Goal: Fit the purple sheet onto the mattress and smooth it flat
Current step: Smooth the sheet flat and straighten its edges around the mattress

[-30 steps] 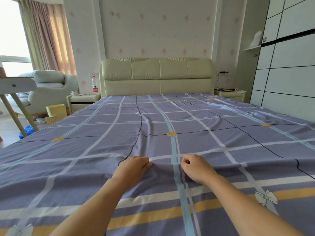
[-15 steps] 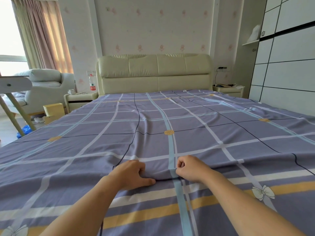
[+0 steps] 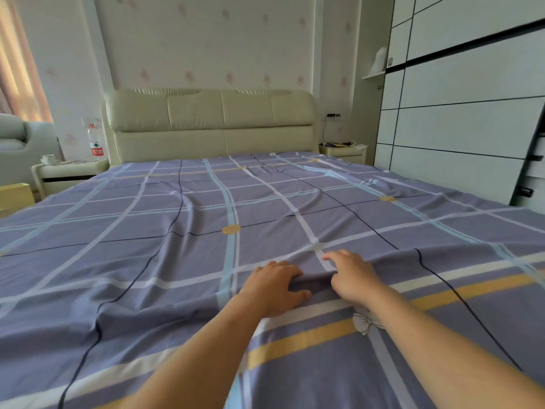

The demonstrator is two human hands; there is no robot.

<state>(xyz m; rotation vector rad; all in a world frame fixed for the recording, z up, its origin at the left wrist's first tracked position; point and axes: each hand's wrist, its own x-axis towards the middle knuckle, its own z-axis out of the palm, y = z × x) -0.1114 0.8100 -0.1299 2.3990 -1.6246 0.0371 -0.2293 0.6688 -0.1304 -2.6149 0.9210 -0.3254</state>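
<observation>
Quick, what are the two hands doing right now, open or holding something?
Left hand: holding a fold of the purple sheet.
Right hand: touching the sheet; grip cannot be told.

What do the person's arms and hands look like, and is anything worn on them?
The left forearm and right forearm are bare, with no sleeves in view. The left hand and right hand show no gloves, rings, watch or bracelet.
</observation>
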